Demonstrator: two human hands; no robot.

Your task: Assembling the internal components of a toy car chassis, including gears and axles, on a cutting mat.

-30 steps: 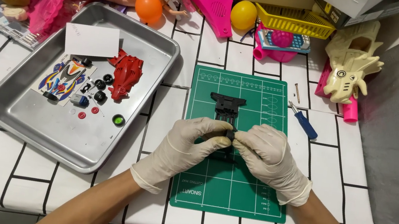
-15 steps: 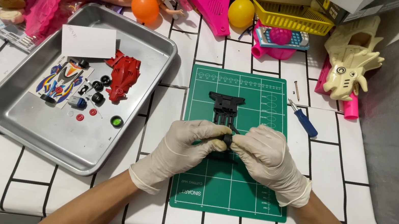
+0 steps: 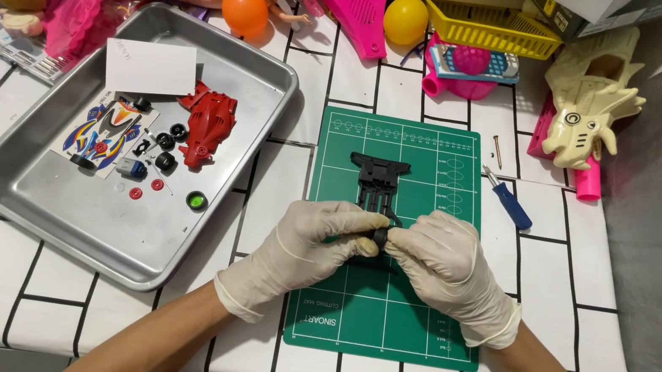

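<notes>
Black toy car chassis (image 3: 379, 185): laid on green cutting mat (image 3: 415, 325), near end gripped. Left hand (image 3: 315, 242) and right hand (image 3: 445, 261), gloved, are pinched together on it, fingertips meeting. Metal tray (image 3: 49, 191) of loose parts sits left; blue screwdriver (image 3: 508, 201) right

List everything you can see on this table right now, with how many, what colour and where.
Black plastic toy car chassis: one, black, on the mat, near end held by both hands.
Green cutting mat: one, green, table centre.
Steel baking tray: one, silver, left of the mat.
Red toy car body shell: one, red, in the tray.
Sticker sheet: one, multicoloured, in the tray.
White card: one, white, tray's far end.
Small black wheels: several, black, in the tray.
Blue-handled screwdriver: one, right of the mat.
Orange balls: two, far edge.
Yellow ball: one, far edge.
Yellow basket: one, far edge.
Left hand: white glove, gripping the chassis.
Right hand: white glove, gripping the chassis.
</notes>
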